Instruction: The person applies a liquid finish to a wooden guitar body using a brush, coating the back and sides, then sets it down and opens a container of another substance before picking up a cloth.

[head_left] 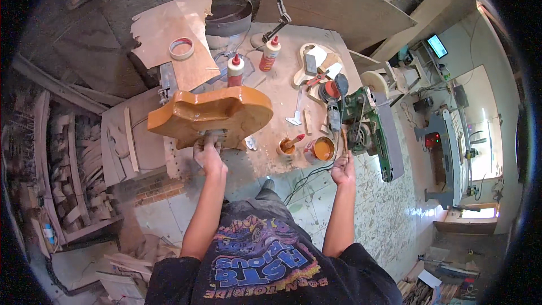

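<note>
Cluttered and dusty, the workshop's pale wooden bench [282, 87] fills the upper middle of the head view, with offcuts stacked at nine o'clock and machines at three o'clock. The left hand [208, 155] is closed around a short stub under the glossy orange-brown lacquered wooden guitar body [210, 114], probably so the wet-looking faces stay untouched. The body hangs over the bench's near edge (roughly at ten o'clock from the person's chest); its long axis runs nine to three, slightly tilted, waist cutaway toward six. The right hand [342, 168] pinches a thin brush handle [343, 142], its tip pointing toward twelve, just beside the open tin of orange finish [323, 149] and a small cup holding a second brush [288, 146]. Two glue bottles with red caps [252, 62] stand farther back, near a roll of tape [182, 48].
</note>
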A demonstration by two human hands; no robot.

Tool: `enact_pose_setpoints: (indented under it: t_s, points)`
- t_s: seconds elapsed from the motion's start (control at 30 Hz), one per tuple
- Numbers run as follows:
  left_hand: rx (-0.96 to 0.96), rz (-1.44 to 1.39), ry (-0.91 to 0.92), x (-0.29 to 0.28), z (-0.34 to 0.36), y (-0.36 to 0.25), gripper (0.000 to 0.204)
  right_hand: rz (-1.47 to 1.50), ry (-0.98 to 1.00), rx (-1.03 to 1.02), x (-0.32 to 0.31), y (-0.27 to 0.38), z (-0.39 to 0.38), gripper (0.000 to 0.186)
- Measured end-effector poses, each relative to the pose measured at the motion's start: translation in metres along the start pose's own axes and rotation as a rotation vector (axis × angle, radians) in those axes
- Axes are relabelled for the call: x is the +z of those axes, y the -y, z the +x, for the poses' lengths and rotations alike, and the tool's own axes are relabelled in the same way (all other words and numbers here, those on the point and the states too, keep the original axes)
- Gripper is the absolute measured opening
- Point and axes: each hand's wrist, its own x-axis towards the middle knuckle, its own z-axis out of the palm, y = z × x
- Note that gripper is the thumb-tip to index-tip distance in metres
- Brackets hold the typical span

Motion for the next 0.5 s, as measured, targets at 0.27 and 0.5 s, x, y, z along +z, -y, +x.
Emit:
enact_pose_setpoints:
  t_s: [0.27, 0.5]
  points:
    - [0.009, -0.021, 0.002, -0.008, 0.013, 0.014, 0.020, -0.055, 0.269, 0.294, 0.135, -0.059, -0.081, 0.027]
    - [0.010, -0.038, 0.052, -0.003, 0.008, 0.016, 0.019, -0.457, 0.361, 0.305, 0.195, -0.166, -0.118, 0.019]
